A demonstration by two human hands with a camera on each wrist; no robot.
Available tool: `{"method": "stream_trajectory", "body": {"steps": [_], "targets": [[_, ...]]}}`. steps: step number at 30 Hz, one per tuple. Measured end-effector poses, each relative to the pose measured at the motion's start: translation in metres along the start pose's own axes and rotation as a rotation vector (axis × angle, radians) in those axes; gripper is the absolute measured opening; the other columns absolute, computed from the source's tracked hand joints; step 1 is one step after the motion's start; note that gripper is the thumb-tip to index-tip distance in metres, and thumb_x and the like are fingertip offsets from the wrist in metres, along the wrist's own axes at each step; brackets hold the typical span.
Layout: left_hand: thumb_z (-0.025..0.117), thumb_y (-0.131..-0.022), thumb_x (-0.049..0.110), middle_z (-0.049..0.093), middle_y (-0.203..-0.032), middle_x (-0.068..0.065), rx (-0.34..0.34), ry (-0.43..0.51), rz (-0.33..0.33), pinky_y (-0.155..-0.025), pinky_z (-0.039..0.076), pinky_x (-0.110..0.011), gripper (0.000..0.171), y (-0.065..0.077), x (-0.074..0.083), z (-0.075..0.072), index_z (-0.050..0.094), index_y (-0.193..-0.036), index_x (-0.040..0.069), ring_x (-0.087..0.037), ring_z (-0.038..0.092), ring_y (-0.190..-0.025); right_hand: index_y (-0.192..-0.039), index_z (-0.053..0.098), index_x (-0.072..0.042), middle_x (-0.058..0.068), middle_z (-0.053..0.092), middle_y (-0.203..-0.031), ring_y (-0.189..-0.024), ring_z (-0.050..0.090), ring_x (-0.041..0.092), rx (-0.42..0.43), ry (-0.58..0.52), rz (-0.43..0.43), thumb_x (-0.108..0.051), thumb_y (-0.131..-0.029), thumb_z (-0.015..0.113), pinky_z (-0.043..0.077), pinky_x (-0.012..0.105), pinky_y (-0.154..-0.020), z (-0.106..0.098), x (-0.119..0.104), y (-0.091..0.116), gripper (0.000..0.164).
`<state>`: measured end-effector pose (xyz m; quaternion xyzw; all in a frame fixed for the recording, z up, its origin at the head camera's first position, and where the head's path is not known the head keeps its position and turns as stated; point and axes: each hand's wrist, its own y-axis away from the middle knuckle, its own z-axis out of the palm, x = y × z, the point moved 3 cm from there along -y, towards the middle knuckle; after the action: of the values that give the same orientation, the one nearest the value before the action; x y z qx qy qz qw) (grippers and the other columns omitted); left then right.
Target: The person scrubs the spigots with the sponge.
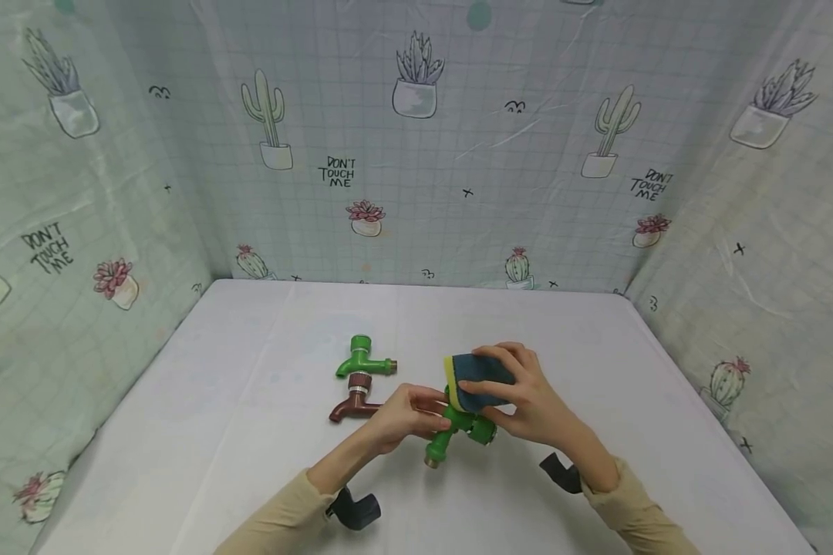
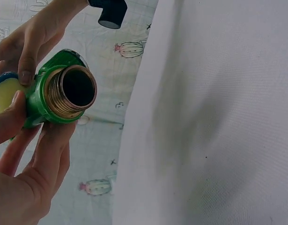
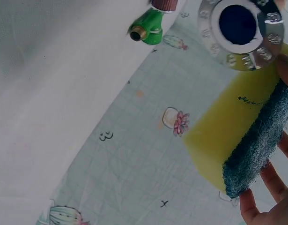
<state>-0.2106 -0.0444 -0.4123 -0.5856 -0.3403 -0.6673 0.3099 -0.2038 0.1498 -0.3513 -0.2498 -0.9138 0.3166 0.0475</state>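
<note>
Above the table, my left hand (image 1: 400,420) pinches a green faucet (image 1: 441,445) between thumb and fingers. Its threaded brass end (image 2: 78,89) points toward the left wrist camera. In my right hand (image 1: 533,397) is a yellow sponge (image 3: 242,117) with a dark blue scouring side (image 1: 482,378). The sponge's yellow face lies against the faucet's upper part and hides some of it. In the right wrist view, a round shiny end (image 3: 241,35) of the faucet shows close to the camera, beside the sponge.
A second green faucet (image 1: 361,360) lies on the white table (image 1: 236,401), left of centre. Just in front of it is a brown faucet (image 1: 354,404), partly behind my left hand. Black wrist-camera mounts sit at both wrists. Patterned cloth walls (image 1: 416,154) enclose the back and sides.
</note>
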Motion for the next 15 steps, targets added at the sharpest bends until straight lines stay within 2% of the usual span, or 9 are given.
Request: {"method": "stream_trajectory", "body": {"steps": [3,7,10,13,15], "targets": [[0.067,-0.077,0.005,0.062,-0.100,-0.013,0.018,0.002,-0.014,-0.072,0.056,-0.037,0.047,-0.0001,-0.0015,0.0007,0.052,-0.120,-0.001,-0.013,0.064,-0.078,-0.111,0.061,-0.031,0.012,0.044,-0.127,-0.111,0.035,0.030,0.020,0.035,-0.013,-0.037,-0.078,0.067,0.034,0.051,-0.085,0.0015,-0.0019,-0.0006,0.035],[0.067,-0.077,0.006,0.052,-0.110,-0.016,-0.001,0.020,-0.020,-0.074,0.055,-0.039,0.056,0.0002,-0.0008,0.0014,0.045,-0.128,0.002,-0.013,0.063,-0.080,-0.111,0.062,-0.030,0.014,0.046,-0.124,-0.108,0.036,0.032,0.055,0.083,-0.040,-0.024,-0.062,0.079,0.033,0.050,-0.082,0.0031,-0.0042,0.0000,0.052],[0.063,-0.082,0.009,0.045,-0.122,-0.020,-0.021,0.041,-0.024,-0.076,0.055,-0.040,0.053,0.0005,0.0012,-0.0002,0.042,-0.130,0.001,-0.016,0.063,-0.085,-0.111,0.062,-0.030,0.014,0.046,-0.123,-0.108,0.036,0.033,0.069,0.101,-0.042,-0.020,-0.057,0.082,0.033,0.051,-0.081,0.0042,-0.0035,0.0011,0.058],[0.053,-0.090,0.020,0.038,-0.133,-0.023,-0.057,0.079,-0.040,-0.079,0.053,-0.041,0.050,0.0011,0.0040,-0.0017,0.038,-0.132,-0.002,-0.027,0.061,-0.097,-0.111,0.062,-0.029,0.015,0.046,-0.123,-0.108,0.036,0.033,0.078,0.104,-0.036,-0.020,-0.057,0.081,0.033,0.051,-0.082,0.0049,-0.0012,0.0028,0.058],[0.046,-0.093,0.027,0.037,-0.136,-0.022,-0.073,0.118,-0.059,-0.081,0.052,-0.043,0.051,0.0013,0.0056,-0.0019,0.036,-0.133,-0.003,-0.035,0.057,-0.104,-0.111,0.062,-0.029,0.015,0.046,-0.122,-0.108,0.036,0.033,0.085,0.104,-0.036,-0.024,-0.065,0.078,0.032,0.051,-0.082,0.0051,0.0000,0.0038,0.048]]}}
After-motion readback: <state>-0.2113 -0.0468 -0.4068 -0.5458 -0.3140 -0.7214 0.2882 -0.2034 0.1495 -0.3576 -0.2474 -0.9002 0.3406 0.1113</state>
